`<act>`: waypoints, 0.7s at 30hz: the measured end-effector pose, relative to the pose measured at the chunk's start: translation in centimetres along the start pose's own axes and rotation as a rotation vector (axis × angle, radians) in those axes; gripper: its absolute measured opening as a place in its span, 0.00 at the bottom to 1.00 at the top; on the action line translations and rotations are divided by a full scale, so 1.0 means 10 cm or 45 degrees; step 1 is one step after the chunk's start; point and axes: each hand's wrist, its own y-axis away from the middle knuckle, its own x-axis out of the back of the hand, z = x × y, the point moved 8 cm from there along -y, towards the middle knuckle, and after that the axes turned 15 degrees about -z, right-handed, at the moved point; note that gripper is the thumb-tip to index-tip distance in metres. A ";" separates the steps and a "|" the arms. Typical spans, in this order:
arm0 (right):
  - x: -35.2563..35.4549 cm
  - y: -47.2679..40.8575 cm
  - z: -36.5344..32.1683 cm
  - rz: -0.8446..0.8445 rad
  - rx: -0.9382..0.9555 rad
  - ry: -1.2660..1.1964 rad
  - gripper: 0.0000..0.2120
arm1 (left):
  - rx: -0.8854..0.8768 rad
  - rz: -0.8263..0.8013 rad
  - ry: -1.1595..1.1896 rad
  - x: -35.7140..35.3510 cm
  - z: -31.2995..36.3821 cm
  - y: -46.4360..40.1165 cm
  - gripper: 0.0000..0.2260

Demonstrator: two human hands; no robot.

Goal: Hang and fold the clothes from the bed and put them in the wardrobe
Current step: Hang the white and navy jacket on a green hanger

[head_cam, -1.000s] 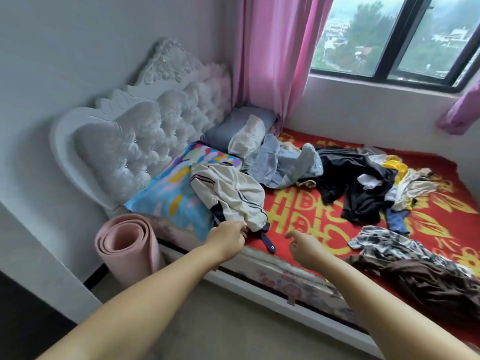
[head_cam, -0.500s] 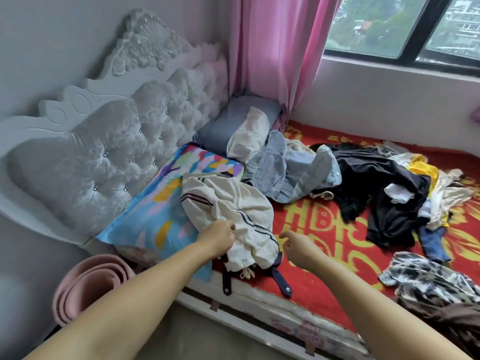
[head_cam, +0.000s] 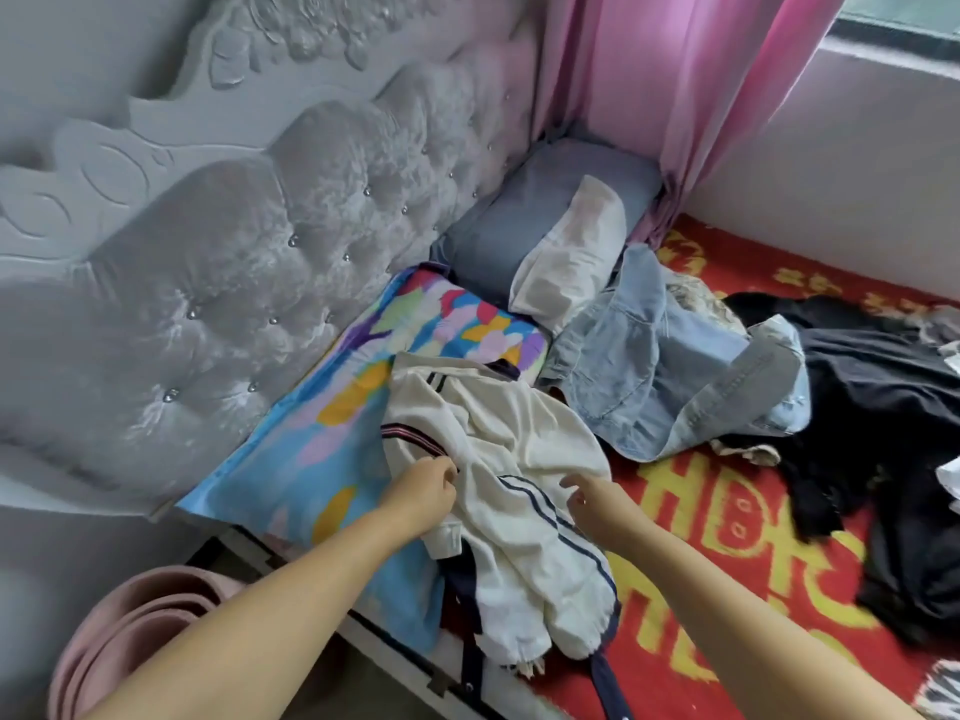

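A crumpled cream cotton garment with navy stripes (head_cam: 511,504) lies at the bed's near edge, partly on a colourful patterned pillow (head_cam: 332,439). The left hand (head_cam: 423,493) pinches its fabric; the right hand (head_cam: 597,504) hovers above it, fingers loosely curled, holding nothing. A red-and-gold bedspread (head_cam: 727,517) spreads rightward beneath a pale denim jacket (head_cam: 675,376) and dark clothes (head_cam: 872,407); a grey tufted headboard (head_cam: 234,262) bounds the left.

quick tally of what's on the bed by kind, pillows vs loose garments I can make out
Pillows: 3 (colourful pillow, grey pillow, white pillow)
Garments clearly separable: 3 (cream jacket, denim garment, black garment)
Total: 6
More clothes run off the right edge, uncounted.
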 end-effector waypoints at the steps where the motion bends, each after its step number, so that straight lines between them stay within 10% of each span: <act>1: 0.07 -0.19 -0.05 -0.014 0.004 0.017 0.20 | 0.018 0.005 0.030 0.06 -0.06 -0.14 0.14; 8: 0.10 -1.44 -0.44 -0.197 0.014 0.085 0.20 | 0.156 0.102 0.208 0.38 -0.65 -1.09 0.18; 13: 0.37 -2.33 -0.77 0.070 0.004 -0.005 0.26 | 0.309 0.295 0.293 0.76 -1.06 -1.92 0.32; 21: -0.02 -3.41 -0.98 -0.153 -0.007 -0.352 0.28 | 0.470 -0.089 0.733 0.45 -1.66 -2.92 0.46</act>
